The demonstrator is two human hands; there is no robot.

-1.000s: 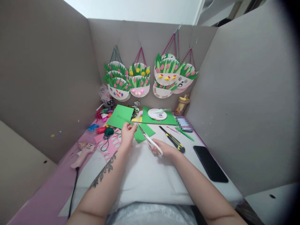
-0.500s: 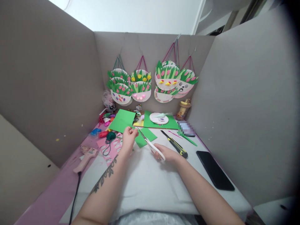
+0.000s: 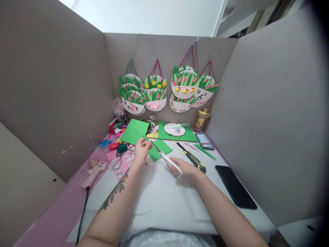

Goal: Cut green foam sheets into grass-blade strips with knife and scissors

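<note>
My left hand (image 3: 141, 152) pinches a small green paper piece (image 3: 144, 140) above the table. My right hand (image 3: 183, 168) grips white-handled scissors (image 3: 166, 158) whose blades point up-left, their tips touching the green piece at my left fingertips. Under the scissors lies a green paper sheet (image 3: 159, 150) on the white table cover (image 3: 164, 195). A larger green sheet (image 3: 133, 131) lies just beyond my left hand.
A yellow-black utility knife (image 3: 193, 158) and a black phone (image 3: 235, 186) lie to the right. A pink glue gun (image 3: 94, 170), green yarn (image 3: 121, 149) and pink cut-out paper (image 3: 120, 160) sit left. Decorated paper plates (image 3: 164, 89) hang on the grey back wall; a white plate (image 3: 174, 129) rests below.
The view tilted, so everything sits slightly lower in frame. My hands hold the same pose, the scissors still at the green piece.
</note>
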